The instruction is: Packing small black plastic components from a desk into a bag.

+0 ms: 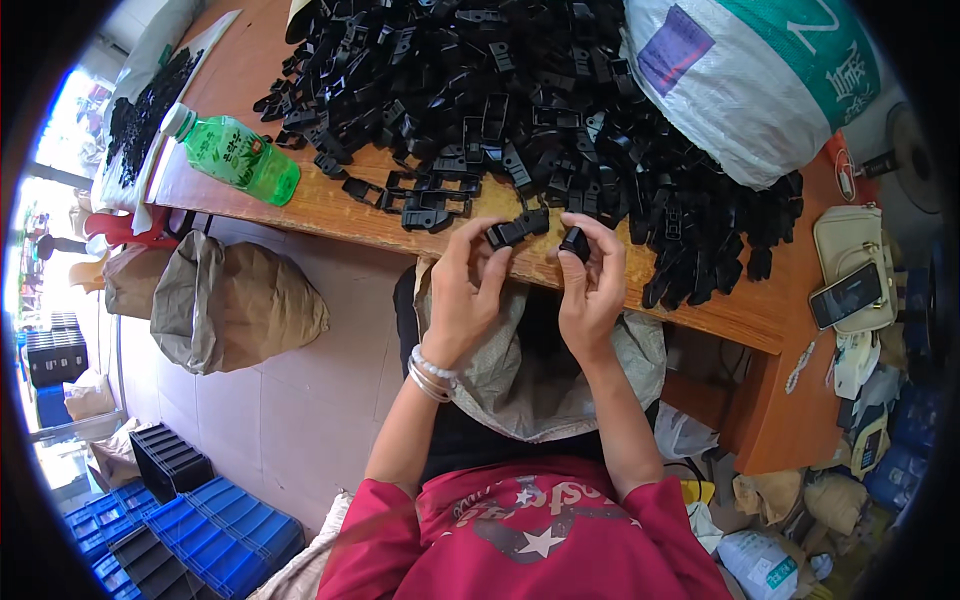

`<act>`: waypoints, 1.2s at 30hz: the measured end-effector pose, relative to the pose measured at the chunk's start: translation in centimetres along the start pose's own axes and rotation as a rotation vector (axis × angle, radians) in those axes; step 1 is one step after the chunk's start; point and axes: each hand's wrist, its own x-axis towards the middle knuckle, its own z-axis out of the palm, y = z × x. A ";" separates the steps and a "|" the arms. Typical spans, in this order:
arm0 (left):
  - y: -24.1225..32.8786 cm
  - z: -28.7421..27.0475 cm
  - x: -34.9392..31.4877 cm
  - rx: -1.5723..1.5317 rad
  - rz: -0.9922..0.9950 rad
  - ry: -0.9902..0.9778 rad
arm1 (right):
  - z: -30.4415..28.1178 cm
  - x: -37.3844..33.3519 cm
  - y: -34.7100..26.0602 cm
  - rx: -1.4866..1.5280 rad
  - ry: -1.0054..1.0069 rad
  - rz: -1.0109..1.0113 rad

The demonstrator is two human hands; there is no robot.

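Note:
Between the thumb and fingers of my left hand [466,290] is a black plastic housing [518,230], held at the table's front edge. My right hand [594,295] pinches a small black plastic piece [574,243] a short way to the right of it. The housing and the small piece are apart. Just beyond both hands a large heap of black plastic parts [440,110] covers much of the wooden table [310,216]. Several frame-shaped parts [430,195] lie at the heap's near edge, close to my left fingertips. Below my hands, a pale woven sack [510,385] lies open across my lap.
A green bottle [235,160] lies tilted on the table at left. A big white-and-green sack [745,90] stands at the back right. The phone [846,296] rests on a beige bag [852,240]. Brown paper sacks [240,300] and blue crates [225,535] are on the floor at left.

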 end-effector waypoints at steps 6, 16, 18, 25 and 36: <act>2.9 0.3 -1.1 -0.456 -0.268 -0.160 | -0.3 0.6 -1.5 0.107 -0.082 0.125; 2.7 -0.6 -0.8 -0.460 -0.598 -0.257 | -0.9 0.6 -1.8 -0.096 -0.103 0.017; 2.7 0.0 -1.5 -0.592 -0.625 -0.158 | -0.7 0.2 -1.7 0.009 -0.080 0.122; 3.8 0.0 -2.2 -0.489 -0.535 -0.142 | -1.3 0.1 -2.3 0.042 -0.126 0.101; 3.4 2.2 -2.2 -0.737 -0.508 0.008 | -1.9 0.3 -3.2 0.020 -0.091 0.124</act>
